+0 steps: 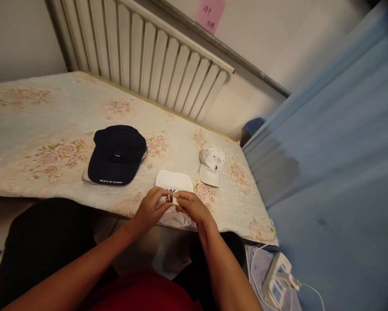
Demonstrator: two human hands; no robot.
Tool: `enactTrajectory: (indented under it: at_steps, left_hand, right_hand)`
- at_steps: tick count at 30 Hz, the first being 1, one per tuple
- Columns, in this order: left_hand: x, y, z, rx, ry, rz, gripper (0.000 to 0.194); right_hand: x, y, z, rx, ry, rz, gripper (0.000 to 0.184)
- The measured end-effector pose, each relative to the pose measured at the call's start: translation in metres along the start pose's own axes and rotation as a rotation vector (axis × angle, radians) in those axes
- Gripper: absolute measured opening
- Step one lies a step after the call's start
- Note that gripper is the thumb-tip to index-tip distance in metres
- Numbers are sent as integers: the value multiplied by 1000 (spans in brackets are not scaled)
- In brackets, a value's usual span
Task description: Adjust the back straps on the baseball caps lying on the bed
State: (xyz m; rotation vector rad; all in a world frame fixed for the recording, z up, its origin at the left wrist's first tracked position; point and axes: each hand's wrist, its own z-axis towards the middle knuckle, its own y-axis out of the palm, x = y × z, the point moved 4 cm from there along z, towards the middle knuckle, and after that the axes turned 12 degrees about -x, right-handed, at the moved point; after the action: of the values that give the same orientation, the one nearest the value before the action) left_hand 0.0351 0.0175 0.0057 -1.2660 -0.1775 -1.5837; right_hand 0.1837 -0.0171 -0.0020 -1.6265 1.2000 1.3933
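Observation:
A white baseball cap point(173, 176) lies at the table's near edge, brim pointing away from me, with dark lettering partly hidden by my fingers. Above its crown, my left hand point(151, 206) pinches a small metal buckle point(170, 198) between thumb and fingers. Close against it, my right hand point(191, 205) is closed on a short pale strap at the buckle's right side. Whether the strap is joined to the cap is hidden by the hands.
On the flowered cloth point(67, 116) a black cap point(118, 151) sits to the left and a smaller white cap point(211, 164) to the right. A radiator point(148, 56) stands behind. Blue curtain point(326, 181) and a power strip point(276, 280) are at right.

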Motion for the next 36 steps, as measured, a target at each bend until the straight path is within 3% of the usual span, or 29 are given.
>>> enactTrajectory:
  at_steps: [10,14,20,28,31,36]
  left_hand:
    - [-4,0,1,-106,-72,-27,22]
    - [-6,-7,0,-166,-92,-78,35]
    - [4,-12,5,-162,-184,-61,23]
    - [13,-5,16,-222,-225,73,30]
    - [11,-3,18,-238,-238,121,29]
    - [3,-11,17,-239,-352,-55,27]
  right_hand:
    - [-11,9,3,7,-123,-22,29]
    - [-13,7,2,32,-82,-131,25]
    - [-19,5,-3,15,-55,-196,23]
    - [-27,4,-10,12,-33,-211,24]
    - [-27,3,-11,1,-34,-181,29]
    - [-25,-7,-28,0,43,-249,45]
